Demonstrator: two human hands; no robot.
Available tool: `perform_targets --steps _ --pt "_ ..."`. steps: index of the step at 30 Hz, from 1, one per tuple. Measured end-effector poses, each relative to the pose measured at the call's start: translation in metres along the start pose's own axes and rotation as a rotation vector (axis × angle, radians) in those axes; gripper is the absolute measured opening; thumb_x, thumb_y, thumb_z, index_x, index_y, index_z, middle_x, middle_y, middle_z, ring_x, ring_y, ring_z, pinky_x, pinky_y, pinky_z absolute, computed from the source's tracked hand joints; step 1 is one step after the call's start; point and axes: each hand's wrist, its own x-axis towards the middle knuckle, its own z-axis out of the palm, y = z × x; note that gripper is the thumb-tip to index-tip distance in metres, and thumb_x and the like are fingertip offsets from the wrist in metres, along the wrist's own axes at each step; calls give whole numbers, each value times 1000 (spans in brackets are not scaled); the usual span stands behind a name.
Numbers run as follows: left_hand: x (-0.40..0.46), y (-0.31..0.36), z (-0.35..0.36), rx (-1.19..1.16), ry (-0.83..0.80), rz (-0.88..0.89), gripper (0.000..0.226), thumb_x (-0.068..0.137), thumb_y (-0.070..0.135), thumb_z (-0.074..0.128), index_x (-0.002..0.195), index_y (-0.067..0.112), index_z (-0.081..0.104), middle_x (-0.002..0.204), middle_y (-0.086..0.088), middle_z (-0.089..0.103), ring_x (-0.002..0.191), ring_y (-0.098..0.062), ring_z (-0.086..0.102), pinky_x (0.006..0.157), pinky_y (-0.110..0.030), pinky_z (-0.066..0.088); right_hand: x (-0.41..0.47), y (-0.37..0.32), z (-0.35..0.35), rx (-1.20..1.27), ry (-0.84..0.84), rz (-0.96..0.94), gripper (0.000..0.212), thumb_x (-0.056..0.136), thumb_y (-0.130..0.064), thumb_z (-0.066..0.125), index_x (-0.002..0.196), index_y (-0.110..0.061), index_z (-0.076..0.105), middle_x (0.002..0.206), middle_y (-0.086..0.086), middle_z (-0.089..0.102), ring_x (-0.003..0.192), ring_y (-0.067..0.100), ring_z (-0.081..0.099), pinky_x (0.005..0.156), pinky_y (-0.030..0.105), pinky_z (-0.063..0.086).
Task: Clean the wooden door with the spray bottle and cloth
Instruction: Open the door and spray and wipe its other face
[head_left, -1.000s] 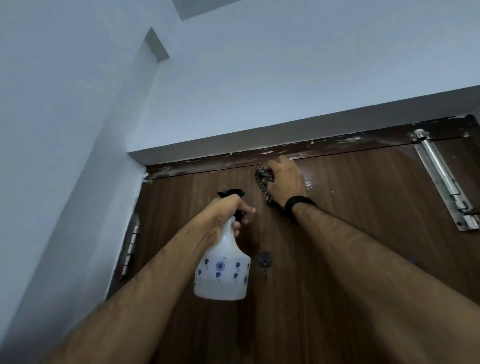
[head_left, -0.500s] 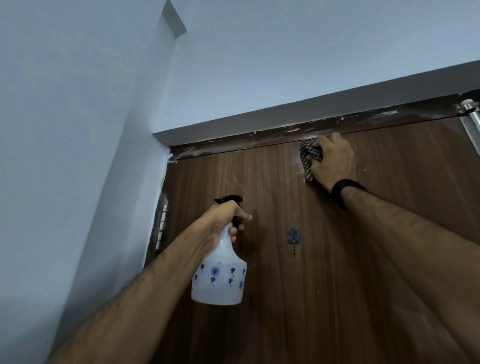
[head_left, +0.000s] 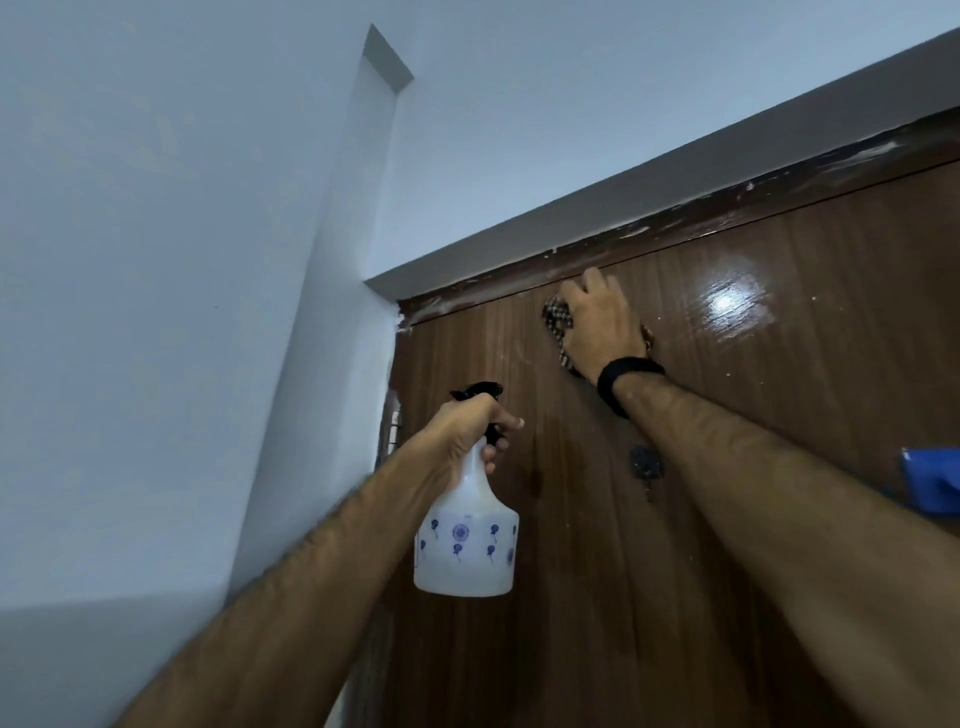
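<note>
The brown wooden door (head_left: 649, 597) fills the lower right of the head view. My right hand (head_left: 600, 325) presses a checkered cloth (head_left: 557, 326) against the door just under its top edge; most of the cloth is hidden under the palm. A black band circles that wrist. My left hand (head_left: 467, 428) grips the neck of a white spray bottle (head_left: 466, 540) with blue flower prints and a black trigger head. The bottle hangs a little in front of the door, lower left of the cloth.
A dark, paint-flecked door frame (head_left: 675, 228) runs along the top of the door. White walls stand to the left and above. A small metal hook (head_left: 647, 463) sits on the door between my arms. A blue object (head_left: 930, 486) shows at the right edge.
My view has swung and tilted, so the door top now slants. My right hand with the cloth has slid along the top of the door. The left hand holds the bottle as before.
</note>
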Motion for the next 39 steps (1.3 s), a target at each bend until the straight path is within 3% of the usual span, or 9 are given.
perform_targets --steps 3,8,15,19,25,27,32,39 --pt "7 -2 -11 32 -5 -18 8 89 10 65 96 6 66 62 -2 56 39 -9 40 40 -22 38 -26 -21 26 51 -112 -193 39 95 -9 62 132 -12 54 134 9 46 121 24 44 100 35 45" --pt "18 -15 -19 25 10 -10 3 88 11 66 90 8 66 65 -3 57 40 -9 40 42 -23 39 -36 -32 41 44 -167 -344 36 93 -11 64 129 -14 56 126 7 47 114 23 46 88 33 48" --pt "39 -6 -40 47 -25 26 10 90 13 65 99 8 69 68 -2 57 40 -7 40 39 -21 38 27 -23 43 -4 42 -48 42 90 1 62 129 -9 54 132 14 44 120 31 44 90 38 50" --pt "53 6 -59 58 -23 90 8 89 13 66 95 8 68 68 -3 58 42 -7 40 41 -21 38 32 -35 62 -1 40 -76 40 89 1 61 126 -12 55 129 11 45 119 29 42 91 37 48" --pt "77 9 -79 69 -61 145 6 86 17 68 89 12 67 70 -3 58 46 -8 41 46 -23 37 18 -54 85 30 -112 -269 33 87 -11 68 118 -14 58 121 7 47 113 25 45 84 38 51" --pt "82 10 -85 89 -63 176 5 87 17 66 91 14 65 69 -2 57 47 -7 41 46 -22 38 25 -53 85 15 -69 -233 34 88 -9 68 120 -12 58 121 10 48 113 27 47 85 39 52" --pt "89 12 -108 67 -79 172 7 89 14 65 95 10 66 66 -2 53 43 -7 38 44 -22 36 53 -57 87 -55 178 79 38 86 -4 64 123 -8 57 127 15 47 115 32 45 96 39 45" --pt "89 -8 -156 86 -66 178 11 90 16 64 97 8 66 75 -5 57 45 -7 38 45 -21 36 71 -110 140 50 18 -48 38 88 -3 65 124 -13 61 126 9 50 117 28 44 97 38 46"
